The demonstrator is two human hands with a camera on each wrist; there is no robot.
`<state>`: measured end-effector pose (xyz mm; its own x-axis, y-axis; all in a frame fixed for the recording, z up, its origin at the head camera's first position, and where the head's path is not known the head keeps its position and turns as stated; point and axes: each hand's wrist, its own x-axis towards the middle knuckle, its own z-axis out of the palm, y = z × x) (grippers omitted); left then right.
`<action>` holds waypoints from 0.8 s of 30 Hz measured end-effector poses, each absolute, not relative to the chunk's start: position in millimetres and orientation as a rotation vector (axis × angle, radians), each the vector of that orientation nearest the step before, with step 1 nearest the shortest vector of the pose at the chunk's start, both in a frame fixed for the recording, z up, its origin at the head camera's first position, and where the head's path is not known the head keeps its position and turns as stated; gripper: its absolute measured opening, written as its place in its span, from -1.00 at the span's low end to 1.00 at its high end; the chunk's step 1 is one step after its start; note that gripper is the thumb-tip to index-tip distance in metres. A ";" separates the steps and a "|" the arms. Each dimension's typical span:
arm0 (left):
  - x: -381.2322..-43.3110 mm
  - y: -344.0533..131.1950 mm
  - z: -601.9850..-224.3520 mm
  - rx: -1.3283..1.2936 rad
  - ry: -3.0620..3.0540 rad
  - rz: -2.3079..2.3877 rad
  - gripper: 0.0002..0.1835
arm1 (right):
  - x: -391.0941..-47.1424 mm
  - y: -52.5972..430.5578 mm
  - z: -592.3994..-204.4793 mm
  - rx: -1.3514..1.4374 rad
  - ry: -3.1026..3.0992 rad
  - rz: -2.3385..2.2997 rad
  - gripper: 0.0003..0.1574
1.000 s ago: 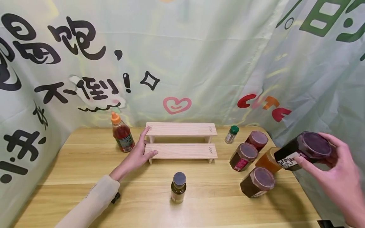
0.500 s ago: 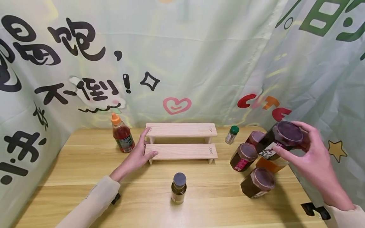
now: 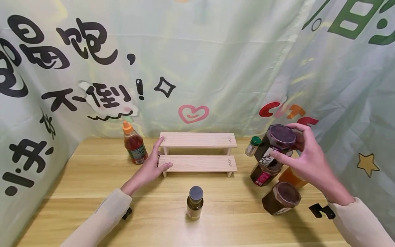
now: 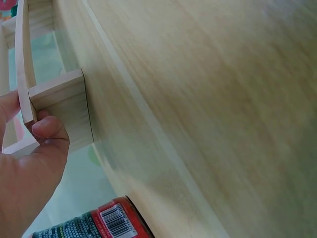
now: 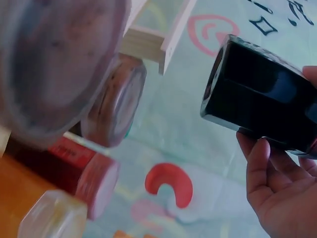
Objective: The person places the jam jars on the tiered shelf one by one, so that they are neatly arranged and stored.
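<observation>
In the head view my right hand (image 3: 311, 164) grips a dark hexagonal jar (image 3: 279, 135) with a dark lid and a white label. It is raised above the jars at the right and overlaps a dark jar with a pink label (image 3: 263, 175). The right wrist view shows the held jar's black glass (image 5: 257, 89), thumb and fingers on opposite sides. My left hand (image 3: 149, 168) holds the left end of a two-step wooden rack (image 3: 197, 163). Up close in the left wrist view, its thumb and fingers pinch the end of a rack board (image 4: 25, 74).
An orange-capped sauce bottle (image 3: 135, 148) stands left of the rack, a small dark-capped bottle (image 3: 195, 204) in front. Right of the rack are a green-capped shaker (image 3: 253, 145), an amber jar (image 3: 291, 177) and another dark jar (image 3: 281, 199). A printed curtain (image 3: 222, 68) hangs behind.
My right hand has carried the dark jar leftward from the table's right edge, across the amber jar, to above the pink-labelled jar. The left hand keeps its hold on the rack.
</observation>
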<state>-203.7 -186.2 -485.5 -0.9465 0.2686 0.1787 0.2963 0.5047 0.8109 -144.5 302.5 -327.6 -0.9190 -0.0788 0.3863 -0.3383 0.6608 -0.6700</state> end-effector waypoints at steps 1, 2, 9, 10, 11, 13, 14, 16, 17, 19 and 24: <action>-204.0 -185.8 -485.3 -0.502 -2.700 -1.464 0.20 | -146.7 299.2 -327.0 0.351 -2.556 1.137 0.14; -204.3 -185.6 -485.3 -0.505 -2.700 -1.459 0.20 | -149.1 296.0 -326.5 0.372 -2.555 1.148 0.13; -204.9 -183.2 -485.3 -0.507 -2.707 -1.448 0.18 | -168.8 273.7 -326.6 0.511 -2.566 1.198 0.19; -204.9 -183.2 -485.3 -0.506 -2.710 -1.444 0.18 | -171.7 270.4 -326.6 0.533 -2.566 1.196 0.19; -204.9 -183.1 -485.1 -0.506 -2.711 -1.445 0.17 | -174.4 266.8 -326.3 0.555 -2.567 1.196 0.19; -204.9 -183.1 -484.9 -0.506 -2.710 -1.449 0.17 | -179.8 259.0 -324.8 0.589 -2.566 1.198 0.16; -204.8 -183.3 -484.7 -0.507 -2.708 -1.449 0.17 | -182.6 254.9 -324.1 0.607 -2.564 1.208 0.15; -204.7 -183.6 -484.5 -0.507 -2.705 -1.452 0.16 | -188.1 245.9 -323.2 0.642 -2.561 1.244 0.12; -204.6 -183.9 -484.4 -0.507 -2.705 -1.452 0.16 | -191.0 241.4 -323.2 0.657 -2.560 1.274 0.10; -204.3 -184.5 -484.4 -0.506 -2.706 -1.449 0.16 | -196.6 232.3 -324.0 0.667 -2.559 1.329 0.08; -203.3 -185.6 -483.9 -0.498 -2.709 -1.440 0.16 | -213.2 210.4 -328.3 0.676 -2.550 1.428 0.07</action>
